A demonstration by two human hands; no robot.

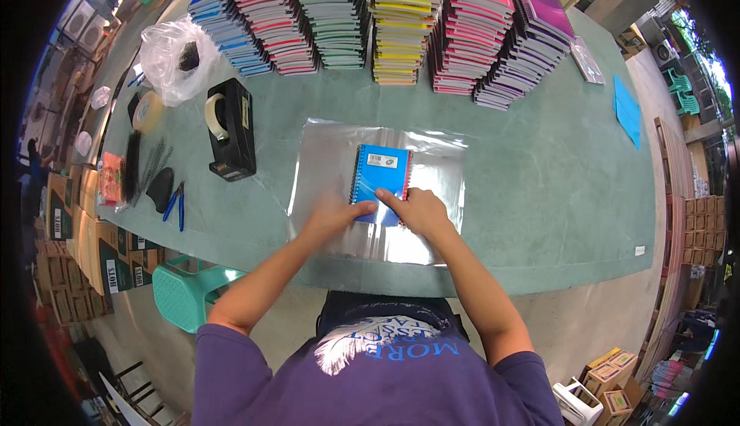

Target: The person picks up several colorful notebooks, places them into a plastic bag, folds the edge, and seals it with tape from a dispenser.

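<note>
Blue spiral notebook lying flat on clear plastic sheet, just ahead of both hands, spiral edge to the left. Left hand spread flat, palm down on the sheet, fingertips touching the notebook's near left corner; likely pinning sheet against sliding. Right hand pressed on the near right corner, index finger extended over the cover, holding nothing. Sheet margins showing on all sides of the notebook, widest to the right. Tape dispenser well left of left hand. Stacked notebooks far ahead. Open green tabletop right of right hand.
</note>
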